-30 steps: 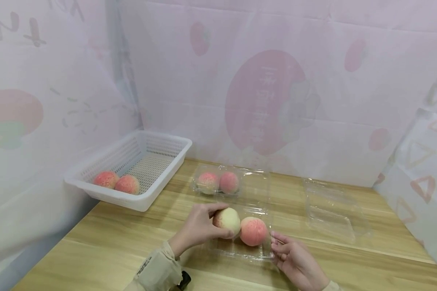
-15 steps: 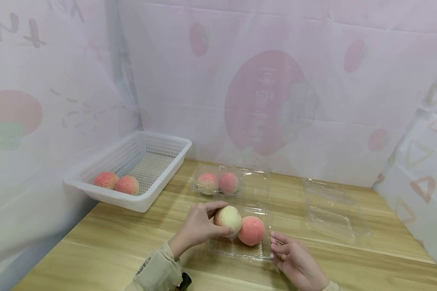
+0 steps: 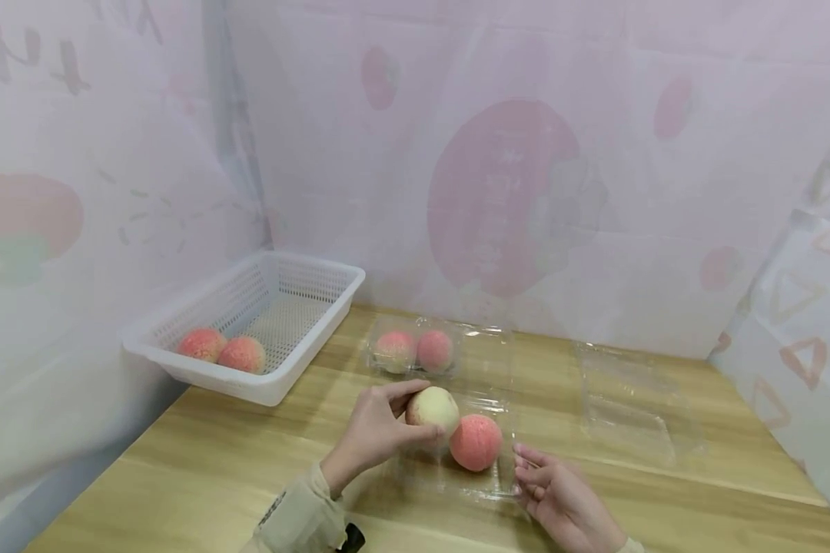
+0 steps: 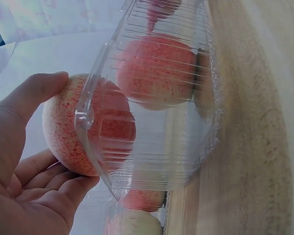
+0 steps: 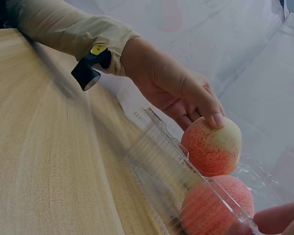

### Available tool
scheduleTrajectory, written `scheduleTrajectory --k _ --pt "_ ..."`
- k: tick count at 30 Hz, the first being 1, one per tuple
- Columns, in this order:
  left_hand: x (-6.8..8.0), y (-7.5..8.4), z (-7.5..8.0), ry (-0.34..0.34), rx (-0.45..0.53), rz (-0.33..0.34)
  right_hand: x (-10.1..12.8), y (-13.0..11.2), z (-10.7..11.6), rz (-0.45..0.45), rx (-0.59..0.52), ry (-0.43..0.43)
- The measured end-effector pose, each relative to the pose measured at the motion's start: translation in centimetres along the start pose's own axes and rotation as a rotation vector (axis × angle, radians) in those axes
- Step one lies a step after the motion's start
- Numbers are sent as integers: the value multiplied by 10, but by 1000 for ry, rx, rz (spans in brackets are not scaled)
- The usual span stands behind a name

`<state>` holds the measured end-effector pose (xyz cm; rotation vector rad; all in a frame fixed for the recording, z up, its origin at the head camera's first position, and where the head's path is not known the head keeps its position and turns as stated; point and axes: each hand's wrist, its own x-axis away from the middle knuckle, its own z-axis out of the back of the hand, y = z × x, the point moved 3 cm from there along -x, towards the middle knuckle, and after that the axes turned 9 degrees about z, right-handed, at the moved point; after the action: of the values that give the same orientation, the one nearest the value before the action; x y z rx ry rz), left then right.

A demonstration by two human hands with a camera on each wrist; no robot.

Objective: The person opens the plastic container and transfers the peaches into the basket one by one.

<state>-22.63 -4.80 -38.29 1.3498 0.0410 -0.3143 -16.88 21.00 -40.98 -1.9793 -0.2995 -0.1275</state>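
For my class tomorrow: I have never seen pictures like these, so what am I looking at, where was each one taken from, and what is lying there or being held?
No machine here: a person works with two bare hands and wears three cameras. The wide picture comes from the head, the two close ones from each wrist.

On the wooden table stands a white basket with two peaches. Behind the hands lies a clear box holding two more, and to the right an empty clear box.

The left hand grips a pale peach at the open clear tray, where a pink peach already sits. The right hand touches the tray's right edge with its fingers.
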Motion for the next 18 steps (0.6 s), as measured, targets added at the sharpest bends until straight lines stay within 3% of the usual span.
scheduleTrajectory --k 18 --pt "-5 5 6 59 89 29 -4 -4 -2 14 13 6"
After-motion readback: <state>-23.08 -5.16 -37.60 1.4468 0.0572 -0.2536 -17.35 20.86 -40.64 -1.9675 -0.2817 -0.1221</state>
